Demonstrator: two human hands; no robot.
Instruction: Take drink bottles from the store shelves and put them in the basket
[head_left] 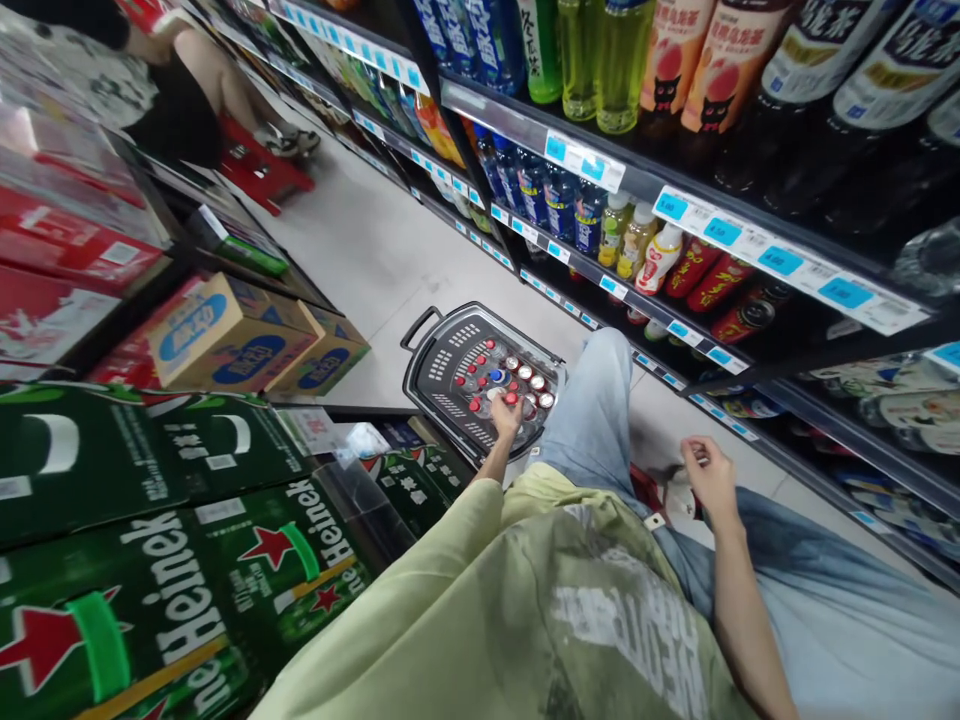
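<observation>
A black shopping basket (450, 375) stands on the floor in front of my bent knee, full of upright drinks. Several red-capped bottles, one blue-capped bottle (496, 377) and several cans (525, 372) with pale tops show inside it. My left hand (507, 412) reaches over the basket's near side, its fingers closed at the top of a red-capped bottle (512, 398); the bottle's body is hidden. My right hand (709, 475) hangs above my other leg, fingers curled in, and I see nothing in it. It touches neither the shelf nor the basket.
Shelves of bottled drinks (607, 60) with a price-tag rail (780, 262) run along the right. Green Heineken cartons (172, 590) are stacked at left, cardboard boxes (232, 335) beyond. Farther up the aisle, a person (176, 110) sits on a red stool (262, 170).
</observation>
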